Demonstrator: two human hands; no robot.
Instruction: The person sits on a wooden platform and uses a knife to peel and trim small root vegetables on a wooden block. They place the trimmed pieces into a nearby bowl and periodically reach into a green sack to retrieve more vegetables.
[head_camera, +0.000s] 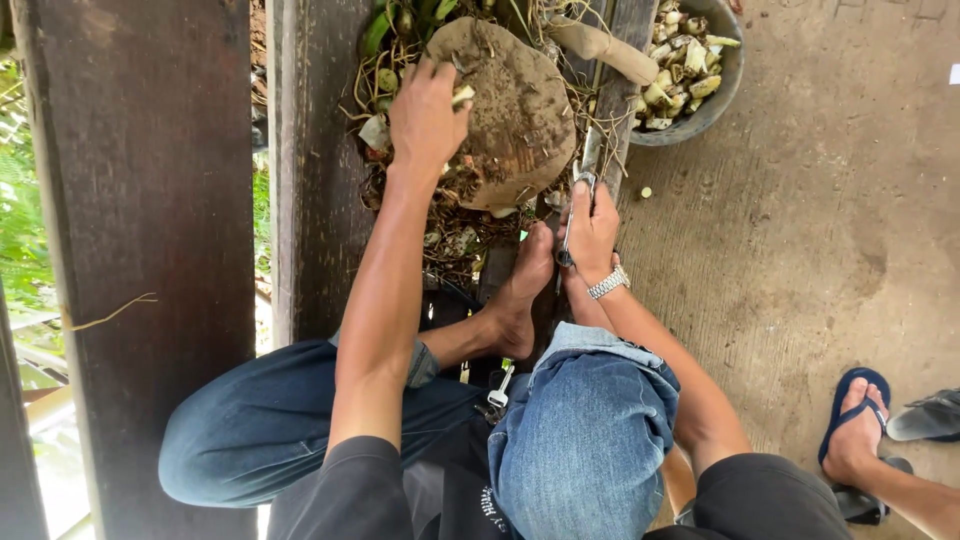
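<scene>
The left hand (428, 118) presses open-palmed on a muddy root clump (515, 105) lying on the wooden bench (315, 180). The right hand (592, 232) grips a knife (585, 165), blade pointing away, beside the concrete floor (820, 220).

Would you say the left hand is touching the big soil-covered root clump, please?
Touching: the head view shows the left hand pressed flat on the root clump, its fingers on the soil.

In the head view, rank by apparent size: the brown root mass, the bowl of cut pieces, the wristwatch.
1. Brown root mass, under the left hand.
2. Bowl, partly cut off by the frame edge, so unsure.
3. Wristwatch, smallest.
</scene>
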